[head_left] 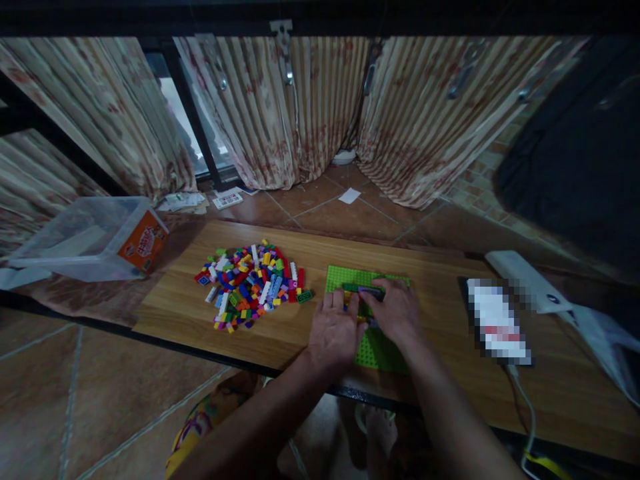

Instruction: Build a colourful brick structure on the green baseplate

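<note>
A bright green studded baseplate [367, 353] lies on the wooden table, partly covered by both hands. A small structure of toy bricks [351, 289], dark green along the far side with yellow below, stands on it. My left hand [336, 328] is on the structure's left side, fingers bent and thumb against the bricks. From the right, my right hand [399, 308] closes its thumb and fingers around a dark, purplish toy brick [373, 292] at the structure's far edge. The fingers hide much of the structure.
A heap of mixed coloured bricks [257, 283] spreads over the table [175, 300] left of the baseplate. Farther left stands a clear plastic box [85, 237] with an orange label. To the right lie a blurred-out, phone-like object [500, 323] with a cable and a white box [525, 277].
</note>
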`<action>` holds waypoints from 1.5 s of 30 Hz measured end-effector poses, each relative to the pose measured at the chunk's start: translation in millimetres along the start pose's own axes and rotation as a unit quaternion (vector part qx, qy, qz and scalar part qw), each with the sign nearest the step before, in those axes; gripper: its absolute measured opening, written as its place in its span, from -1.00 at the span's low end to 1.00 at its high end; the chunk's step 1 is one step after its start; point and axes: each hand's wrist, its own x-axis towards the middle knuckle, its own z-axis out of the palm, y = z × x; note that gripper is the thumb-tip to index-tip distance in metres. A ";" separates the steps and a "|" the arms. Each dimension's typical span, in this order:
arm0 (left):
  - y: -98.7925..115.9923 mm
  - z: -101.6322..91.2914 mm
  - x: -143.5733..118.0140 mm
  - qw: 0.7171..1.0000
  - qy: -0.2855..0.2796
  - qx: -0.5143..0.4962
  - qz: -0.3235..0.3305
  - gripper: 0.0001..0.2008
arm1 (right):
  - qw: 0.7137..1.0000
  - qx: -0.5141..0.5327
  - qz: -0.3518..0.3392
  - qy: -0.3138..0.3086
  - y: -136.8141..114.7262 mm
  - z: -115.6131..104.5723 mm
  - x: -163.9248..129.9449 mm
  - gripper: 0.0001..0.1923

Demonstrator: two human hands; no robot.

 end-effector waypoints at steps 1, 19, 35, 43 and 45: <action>0.1 -0.2 0.4 1.000 -0.003 -0.001 -0.003 -0.49 | 1.000 0.001 -0.001 0.001 0.2 0.6 0.1 -0.62; 6.7 2.2 1.4 0.999 0.002 0.038 -0.019 -0.48 | 0.999 0.030 0.022 -0.016 -8.2 -4.2 -5.7 -0.67; 19.8 16.5 -7.3 0.999 0.003 0.039 -0.020 -0.33 | 0.974 0.219 0.059 -0.017 26.0 -4.8 10.0 -0.63; 22.3 18.7 -6.1 0.999 -0.019 0.047 0.013 -0.38 | 0.985 0.170 0.024 -0.025 17.1 -0.2 7.8 -0.61; 21.9 19.6 -5.2 0.998 -0.017 0.063 0.023 -0.38 | 0.986 0.164 0.010 -0.021 16.0 1.0 6.8 -0.61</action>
